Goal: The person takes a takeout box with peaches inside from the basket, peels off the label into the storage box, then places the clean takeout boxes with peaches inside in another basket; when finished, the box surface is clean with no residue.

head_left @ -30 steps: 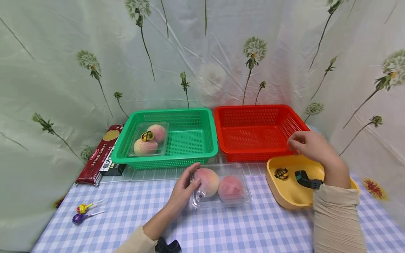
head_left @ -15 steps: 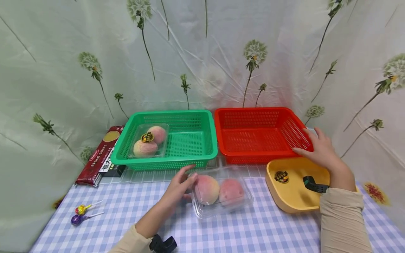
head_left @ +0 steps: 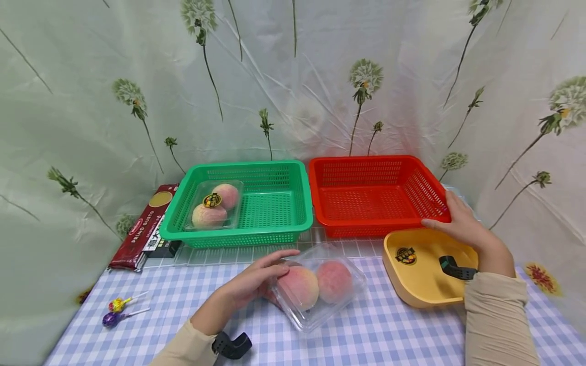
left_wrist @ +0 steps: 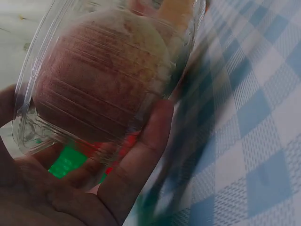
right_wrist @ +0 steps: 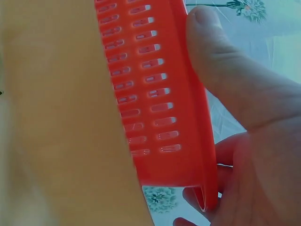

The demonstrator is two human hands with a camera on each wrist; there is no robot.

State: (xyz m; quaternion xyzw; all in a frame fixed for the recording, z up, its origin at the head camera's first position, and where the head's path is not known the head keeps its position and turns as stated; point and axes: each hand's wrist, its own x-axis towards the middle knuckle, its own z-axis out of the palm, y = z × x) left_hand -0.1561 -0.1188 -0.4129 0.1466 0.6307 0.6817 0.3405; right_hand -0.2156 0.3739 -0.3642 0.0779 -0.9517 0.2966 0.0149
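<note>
My left hand (head_left: pixel 254 281) grips the left end of a clear plastic clamshell box (head_left: pixel 305 322) holding two peaches, a pink-yellow one (head_left: pixel 299 288) and a redder one (head_left: pixel 334 282). The box is tilted; in the left wrist view its end (left_wrist: pixel 29 110) sits between thumb and fingers, above the checked cloth. At the right, my right hand (head_left: pixel 467 226) holds the near right corner of the red basket (head_left: pixel 361 230). The right wrist view shows the thumb (right_wrist: pixel 209 37) along the rim (right_wrist: pixel 200 108), with the other fingers partly hidden behind it.
A green basket (head_left: pixel 256 237) at the back left holds another peach box (head_left: pixel 194 203). The yellow tray (head_left: pixel 426 264) with a black-gold sticker (head_left: pixel 405 255) stands below my right forearm. At the left lie a spaghetti pack (head_left: pixel 144 229), a black box (head_left: pixel 165 248) and two lollipops (head_left: pixel 114 312).
My left hand has moved nearer with the peach box, tilting and turning it. My right hand has gone from above the yellow tray to the red basket's corner and now grips it.
</note>
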